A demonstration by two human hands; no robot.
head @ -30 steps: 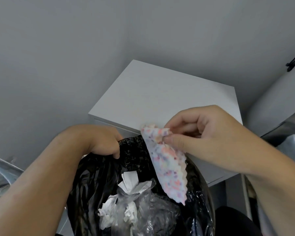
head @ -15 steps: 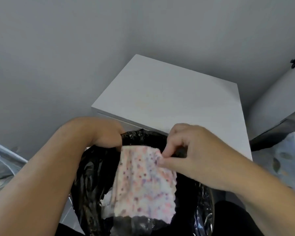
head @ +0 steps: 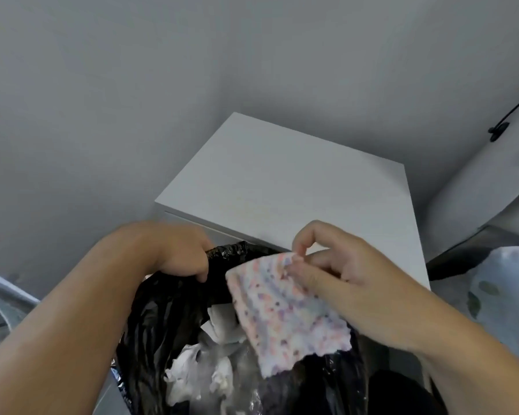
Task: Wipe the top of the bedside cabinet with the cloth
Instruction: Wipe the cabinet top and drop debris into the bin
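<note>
Since a moment ago my right hand (head: 351, 283) has lifted and swung the cloth (head: 285, 310) rightward, uncovering the rubbish it hid. Thumb and fingertips (head: 297, 266) pinch the cloth's upper corner — a firm, closed grip on soft speckled fabric, white dotted with pink and purple, its lower edge scalloped. It hangs as a tilted flat panel over the mouth of the bin bag (head: 168, 310), clear of the bedside cabinet (head: 297, 187).

My left hand (head: 183, 253) is clenched on the bag's rim, holding the crinkled, glossy black plastic open. Inside lie crumpled white tissues (head: 192, 372) and clear film (head: 252, 396).

Beyond my knuckles sits the cabinet — a smooth, matte white square top with crisp edges, tucked into the corner of grey walls (head: 102, 100). Pale patterned bedding (head: 504, 292) shows at right.
</note>
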